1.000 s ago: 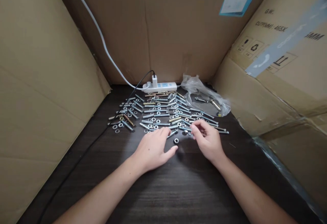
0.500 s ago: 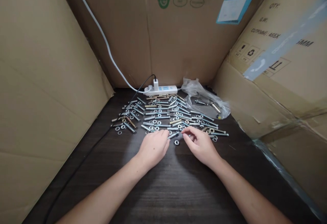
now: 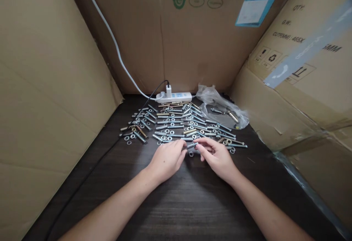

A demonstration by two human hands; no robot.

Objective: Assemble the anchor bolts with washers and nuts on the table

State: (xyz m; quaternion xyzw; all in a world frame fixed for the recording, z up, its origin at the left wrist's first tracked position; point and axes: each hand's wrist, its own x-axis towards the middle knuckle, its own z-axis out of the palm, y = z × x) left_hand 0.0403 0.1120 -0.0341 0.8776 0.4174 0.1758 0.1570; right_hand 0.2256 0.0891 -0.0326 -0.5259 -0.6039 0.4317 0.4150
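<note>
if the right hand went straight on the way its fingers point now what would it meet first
Probably the silver bolt held in the left hand: its end sits right at the right hand, though whether they touch is unclear.

Left grip (image 3: pixel 167 160) pinches 1 bolt (image 3: pixel 190 146); right grip (image 3: pixel 216 155) meets its end.
</note>
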